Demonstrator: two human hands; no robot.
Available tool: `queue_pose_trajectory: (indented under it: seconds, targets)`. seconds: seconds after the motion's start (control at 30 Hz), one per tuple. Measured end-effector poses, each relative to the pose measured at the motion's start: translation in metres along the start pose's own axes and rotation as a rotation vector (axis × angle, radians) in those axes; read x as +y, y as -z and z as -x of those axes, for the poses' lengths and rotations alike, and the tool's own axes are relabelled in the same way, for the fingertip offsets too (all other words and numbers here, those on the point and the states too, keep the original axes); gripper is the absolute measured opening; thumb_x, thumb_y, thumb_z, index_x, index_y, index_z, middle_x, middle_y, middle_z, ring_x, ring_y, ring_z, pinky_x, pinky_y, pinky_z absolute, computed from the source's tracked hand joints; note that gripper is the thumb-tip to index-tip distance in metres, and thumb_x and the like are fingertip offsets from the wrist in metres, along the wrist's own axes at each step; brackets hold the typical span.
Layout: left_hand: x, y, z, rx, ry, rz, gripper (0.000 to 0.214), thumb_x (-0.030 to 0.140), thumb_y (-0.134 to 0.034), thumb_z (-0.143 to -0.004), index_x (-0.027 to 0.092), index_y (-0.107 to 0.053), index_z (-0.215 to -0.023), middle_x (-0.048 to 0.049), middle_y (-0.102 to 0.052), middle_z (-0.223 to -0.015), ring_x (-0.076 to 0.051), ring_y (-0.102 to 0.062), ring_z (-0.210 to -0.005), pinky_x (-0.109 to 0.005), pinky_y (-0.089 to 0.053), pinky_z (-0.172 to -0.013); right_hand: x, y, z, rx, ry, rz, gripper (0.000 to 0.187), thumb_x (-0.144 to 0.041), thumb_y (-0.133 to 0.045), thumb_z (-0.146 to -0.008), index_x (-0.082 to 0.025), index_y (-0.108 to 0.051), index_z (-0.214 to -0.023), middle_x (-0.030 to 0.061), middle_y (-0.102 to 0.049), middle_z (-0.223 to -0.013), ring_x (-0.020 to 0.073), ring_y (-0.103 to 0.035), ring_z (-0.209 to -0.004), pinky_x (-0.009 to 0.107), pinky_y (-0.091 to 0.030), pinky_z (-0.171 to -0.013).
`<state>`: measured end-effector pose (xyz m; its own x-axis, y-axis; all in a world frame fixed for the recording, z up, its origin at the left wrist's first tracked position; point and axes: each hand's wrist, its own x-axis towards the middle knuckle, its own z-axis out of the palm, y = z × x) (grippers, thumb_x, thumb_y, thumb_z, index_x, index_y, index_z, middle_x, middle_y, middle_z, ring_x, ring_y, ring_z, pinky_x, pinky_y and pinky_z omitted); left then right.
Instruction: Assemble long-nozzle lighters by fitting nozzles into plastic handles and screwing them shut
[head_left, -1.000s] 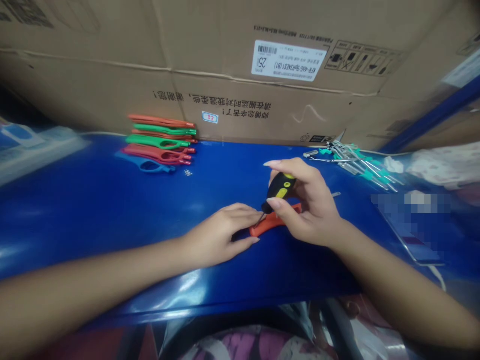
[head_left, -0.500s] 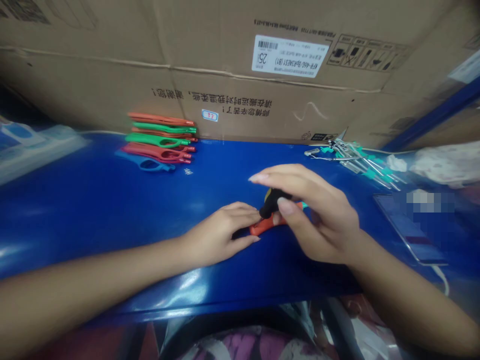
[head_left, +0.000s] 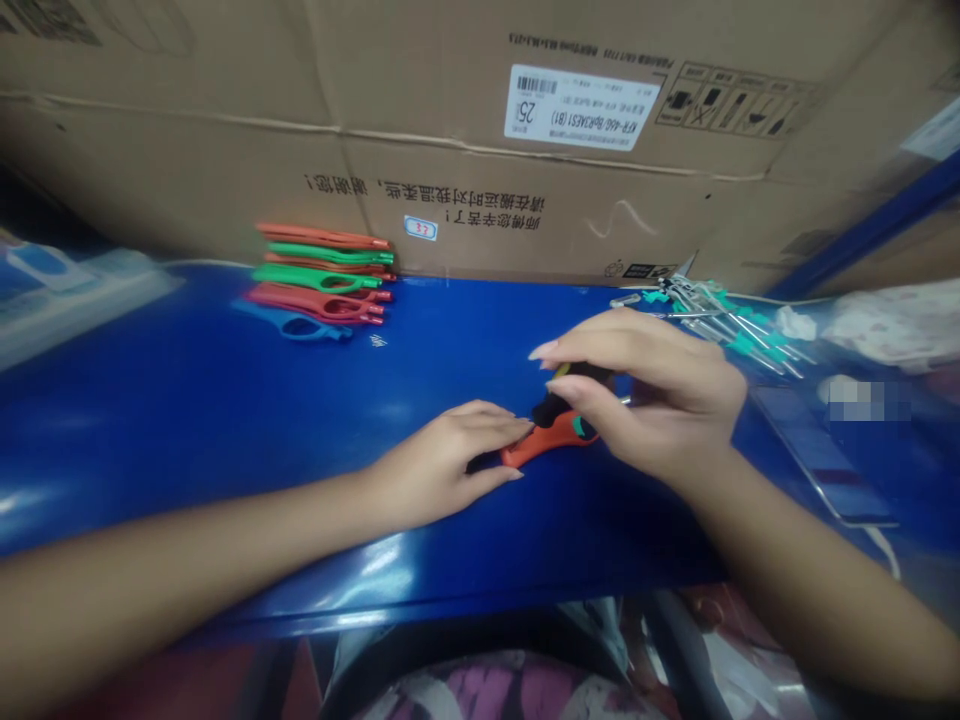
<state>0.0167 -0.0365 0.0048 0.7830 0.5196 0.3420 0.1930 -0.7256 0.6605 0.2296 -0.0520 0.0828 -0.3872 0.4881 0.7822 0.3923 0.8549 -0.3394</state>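
On the blue table, an orange plastic handle [head_left: 551, 438] lies under the fingertips of my left hand [head_left: 450, 462], whose thumb presses near its left end. A small teal piece [head_left: 580, 428] shows in the handle's opening. My right hand [head_left: 660, 395] is raised above the handle's right part, fingers and thumb closed around a screwdriver [head_left: 553, 406] with a black grip and a yellow band. The screwdriver is tilted, its black end pointing down-left near my left fingertips. A bit of metal shows beside my right palm. Much of the tool is hidden by my right fingers.
Several orange, green, red and blue plastic handles [head_left: 322, 285] lie stacked at the back left. Metal rods with teal parts [head_left: 739, 325] are heaped at the back right. A phone [head_left: 821, 455] with a cable lies right. A cardboard box [head_left: 435, 130] stands behind.
My right hand has moved right and slightly up with the screwdriver, uncovering more of the orange handle and its teal piece. My left hand has barely moved.
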Motion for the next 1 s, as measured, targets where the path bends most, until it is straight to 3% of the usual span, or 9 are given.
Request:
queue_pose_trajectory:
  seconds: [0.07,0.2,0.3,0.4,0.47,0.57,0.63,0.83,1.0]
  targets:
    - [0.000,0.000,0.000,-0.002,0.004,0.005,0.030,0.022,-0.069,-0.092,0.018,-0.069,-0.122,-0.0101,-0.072,-0.123,-0.025,-0.063,-0.118,-0.044,-0.052,-0.103,-0.002,-0.001,0.000,0.035,0.037,0.125,0.022,-0.024,-0.066,-0.094,-0.027,-0.072,-0.115,0.0021,-0.076,-0.090,0.0171,-0.069,-0.077,0.032,-0.059,-0.074]
    - [0.001,0.000,-0.001,0.015,-0.006,0.015,0.026,0.025,-0.068,-0.093,0.019,-0.070,-0.117,-0.0088,-0.074,-0.117,-0.024,-0.063,-0.115,-0.044,-0.051,-0.104,-0.006,0.000,0.001,-0.167,-0.084,-0.016,0.039,-0.024,-0.038,-0.105,-0.024,-0.056,-0.140,0.0068,-0.071,-0.120,0.0165,-0.071,-0.091,0.033,-0.061,-0.080]
    - [0.001,-0.001,-0.001,0.011,-0.012,0.004,0.020,0.025,-0.067,-0.094,0.018,-0.071,-0.112,-0.0082,-0.074,-0.110,-0.023,-0.065,-0.111,-0.042,-0.051,-0.101,-0.009,0.000,0.001,-0.181,-0.072,-0.127,0.032,-0.027,-0.049,-0.103,-0.022,-0.063,-0.131,0.0050,-0.073,-0.109,0.0144,-0.070,-0.091,0.029,-0.060,-0.078]
    - [0.000,0.000,-0.001,0.023,-0.019,-0.005,0.021,0.024,-0.068,-0.093,0.018,-0.069,-0.113,-0.0076,-0.073,-0.110,-0.023,-0.065,-0.109,-0.041,-0.052,-0.099,-0.011,-0.002,0.002,-0.048,0.038,0.065,0.022,-0.029,-0.068,-0.093,-0.023,-0.071,-0.114,0.0018,-0.074,-0.090,0.0147,-0.070,-0.083,0.027,-0.059,-0.075]
    - [0.001,0.000,-0.001,0.021,-0.017,-0.002,0.022,0.024,-0.068,-0.093,0.018,-0.069,-0.114,-0.0077,-0.073,-0.112,-0.023,-0.065,-0.110,-0.040,-0.052,-0.100,-0.012,-0.002,0.002,-0.038,0.063,0.134,0.022,-0.029,-0.064,-0.096,-0.023,-0.071,-0.117,0.0034,-0.074,-0.094,0.0160,-0.070,-0.084,0.029,-0.060,-0.077]
    - [0.001,0.000,-0.001,0.010,-0.011,0.006,0.019,0.024,-0.068,-0.093,0.017,-0.070,-0.111,-0.0072,-0.074,-0.110,-0.023,-0.064,-0.111,-0.040,-0.051,-0.101,-0.010,-0.001,0.002,-0.122,-0.023,-0.069,0.030,-0.022,-0.047,-0.103,-0.021,-0.065,-0.127,0.0067,-0.073,-0.111,0.0165,-0.071,-0.095,0.032,-0.061,-0.083]
    - [0.001,0.000,-0.001,0.011,-0.011,0.008,0.018,0.024,-0.068,-0.093,0.018,-0.070,-0.110,-0.0069,-0.074,-0.109,-0.023,-0.064,-0.110,-0.039,-0.051,-0.101,-0.008,-0.002,0.002,-0.135,-0.054,-0.187,0.029,-0.021,-0.049,-0.102,-0.022,-0.067,-0.124,0.0062,-0.074,-0.109,0.0167,-0.071,-0.094,0.032,-0.061,-0.081]
    - [0.001,0.000,-0.001,0.009,0.001,0.017,0.027,0.023,-0.070,-0.092,0.018,-0.068,-0.118,-0.0082,-0.072,-0.121,-0.023,-0.062,-0.117,-0.041,-0.050,-0.104,-0.012,-0.001,0.003,0.021,0.129,0.221,0.026,-0.026,-0.069,-0.092,-0.030,-0.071,-0.118,0.0014,-0.073,-0.086,0.0159,-0.068,-0.075,0.027,-0.058,-0.068]
    - [0.000,0.000,-0.001,0.012,-0.015,0.000,0.018,0.022,-0.069,-0.092,0.016,-0.070,-0.109,-0.0071,-0.074,-0.109,-0.022,-0.064,-0.111,-0.038,-0.051,-0.102,-0.013,0.000,0.002,-0.140,0.000,-0.060,0.030,-0.018,-0.048,-0.102,-0.022,-0.065,-0.126,0.0055,-0.073,-0.108,0.0164,-0.070,-0.098,0.030,-0.060,-0.082]
